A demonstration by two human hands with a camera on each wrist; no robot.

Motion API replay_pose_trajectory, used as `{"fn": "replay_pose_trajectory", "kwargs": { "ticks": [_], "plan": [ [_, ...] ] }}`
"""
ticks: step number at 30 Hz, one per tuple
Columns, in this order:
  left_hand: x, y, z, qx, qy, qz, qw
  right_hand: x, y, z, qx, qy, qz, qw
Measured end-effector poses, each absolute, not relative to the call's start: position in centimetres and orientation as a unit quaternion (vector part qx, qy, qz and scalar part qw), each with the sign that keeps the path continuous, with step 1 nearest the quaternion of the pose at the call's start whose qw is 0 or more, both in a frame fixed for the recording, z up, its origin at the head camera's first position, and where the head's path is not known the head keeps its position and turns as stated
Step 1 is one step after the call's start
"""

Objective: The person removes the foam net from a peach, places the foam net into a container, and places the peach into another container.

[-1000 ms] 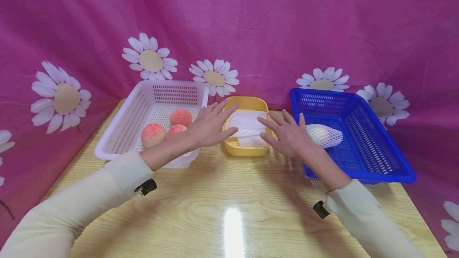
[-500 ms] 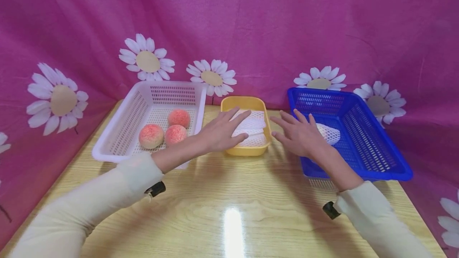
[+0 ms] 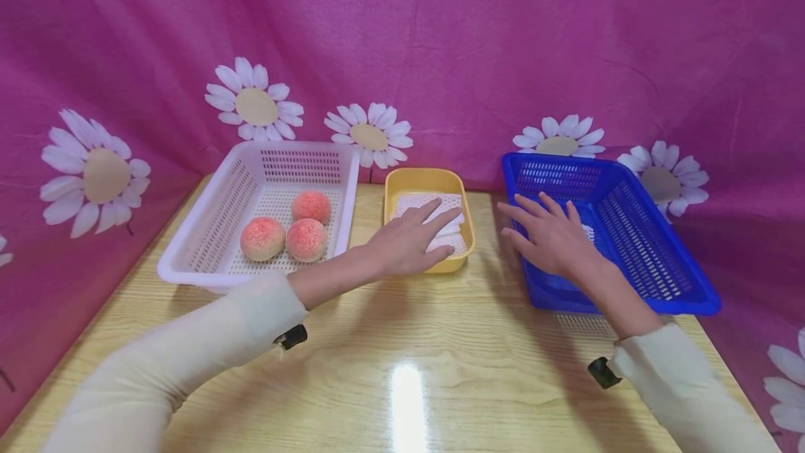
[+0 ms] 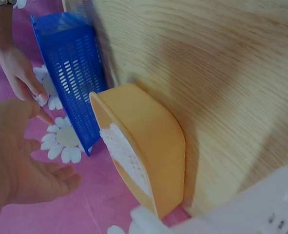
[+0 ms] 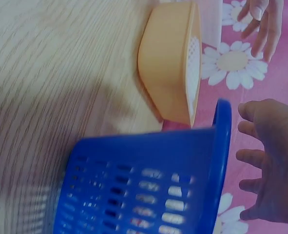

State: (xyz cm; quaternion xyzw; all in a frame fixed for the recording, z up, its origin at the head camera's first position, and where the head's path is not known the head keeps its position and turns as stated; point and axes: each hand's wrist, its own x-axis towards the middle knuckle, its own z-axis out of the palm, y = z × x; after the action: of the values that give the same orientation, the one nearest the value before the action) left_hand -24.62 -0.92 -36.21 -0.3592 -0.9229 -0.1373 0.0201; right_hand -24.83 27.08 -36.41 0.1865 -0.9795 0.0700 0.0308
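Note:
My left hand [image 3: 409, 240] hovers over the near part of the yellow tub [image 3: 462, 262], fingers spread and holding nothing. White foam fruit nets [image 3: 449, 243] lie in that tub, partly covered by the hand. Above the left side of the blue basket [image 3: 679, 299] is my right hand [image 3: 556, 240], also empty with its fingers apart. It hides most of a white-netted item [image 3: 589, 232] in that basket. The left wrist view shows the left palm [image 4: 27, 156] apart from the tub. In the right wrist view the right fingers [image 5: 251, 158] stay clear of the basket rim.
A white basket [image 3: 189, 257] at the left holds three pink-and-cream peaches, one of them a front peach [image 3: 263, 238]. Wooden table [image 3: 352, 383] surface lies in front of the containers. A magenta flowered cloth [image 3: 440, 54] hangs behind.
Both hands have shifted to the right. The left went from beside the white basket to over the yellow tub; the right moved from the tub's edge to over the blue basket, covering the netted item.

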Motion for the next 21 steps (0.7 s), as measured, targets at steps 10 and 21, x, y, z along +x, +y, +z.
{"fn": "replay_pose_trajectory", "kwargs": {
  "ticks": [10, 21],
  "plan": [
    [-24.5, 1.1, -36.6, -0.366, -0.922, -0.129, 0.019, -25.0, 29.4, -36.7, 0.170, -0.983, 0.068, 0.030],
    [-24.4, 3.2, -37.3, -0.392, -0.912, -0.122, 0.019, -25.3, 31.1, -37.2, 0.177, -0.981, 0.072, 0.025]
  ]
}}
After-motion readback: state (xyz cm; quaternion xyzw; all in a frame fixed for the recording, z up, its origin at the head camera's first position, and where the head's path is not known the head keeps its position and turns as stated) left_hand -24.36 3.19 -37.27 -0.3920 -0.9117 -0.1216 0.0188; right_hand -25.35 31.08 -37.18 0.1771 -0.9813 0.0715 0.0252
